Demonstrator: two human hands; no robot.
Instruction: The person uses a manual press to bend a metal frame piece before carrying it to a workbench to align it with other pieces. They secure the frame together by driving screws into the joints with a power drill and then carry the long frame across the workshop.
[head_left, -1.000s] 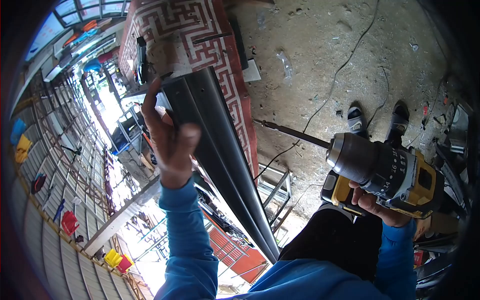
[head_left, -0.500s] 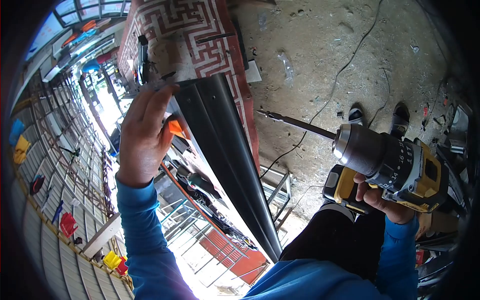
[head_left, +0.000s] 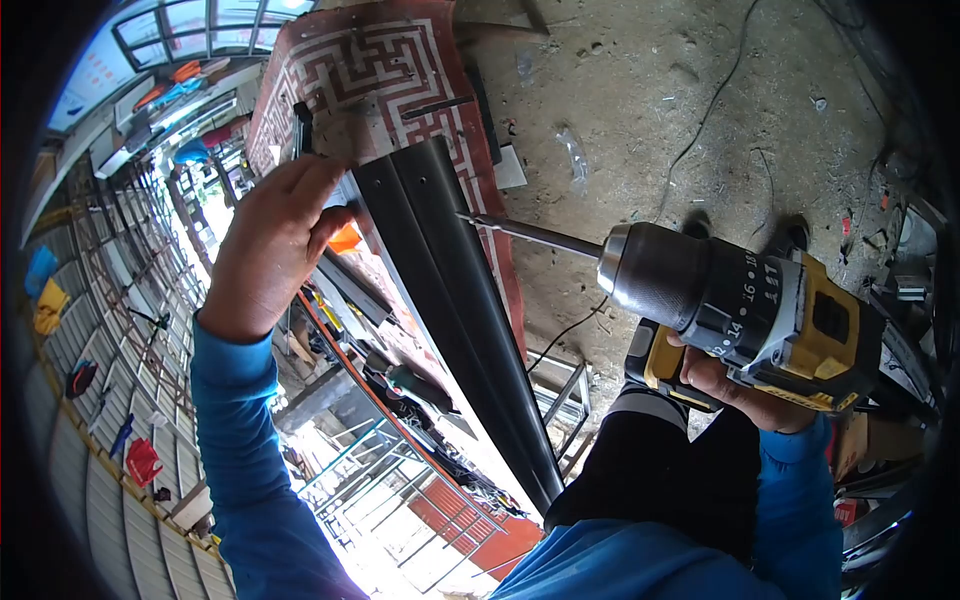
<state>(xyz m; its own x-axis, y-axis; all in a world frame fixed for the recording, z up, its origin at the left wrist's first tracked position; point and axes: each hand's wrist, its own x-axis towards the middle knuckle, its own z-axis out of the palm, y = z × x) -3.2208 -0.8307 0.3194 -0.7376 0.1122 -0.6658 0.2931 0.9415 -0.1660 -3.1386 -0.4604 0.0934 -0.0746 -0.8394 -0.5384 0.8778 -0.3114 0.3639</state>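
My right hand [head_left: 735, 388] is wrapped round the handle of a yellow and black cordless drill [head_left: 750, 300]. A long bit [head_left: 530, 233] sticks out of its chuck to the left, its tip appearing close to the edge of a long black metal profile [head_left: 450, 300]. Two small holes show near the profile's far end. At that end my left hand [head_left: 280, 240] is closed with bent fingers at the profile's left edge; its fingertips are partly hidden. An orange piece [head_left: 345, 240] shows just beside the thumb.
The profile lies over a bench with a red and white patterned cover [head_left: 475, 150]. A green-bodied power tool [head_left: 415, 385] and loose parts lie left of it. A black cable [head_left: 690, 150] crosses the dusty floor [head_left: 630, 110]. Metal frames [head_left: 565, 400] stand below.
My right hand has brought the drill left, so the bit tip is now by the profile's edge. My left hand has shifted slightly left, still at the profile's end.
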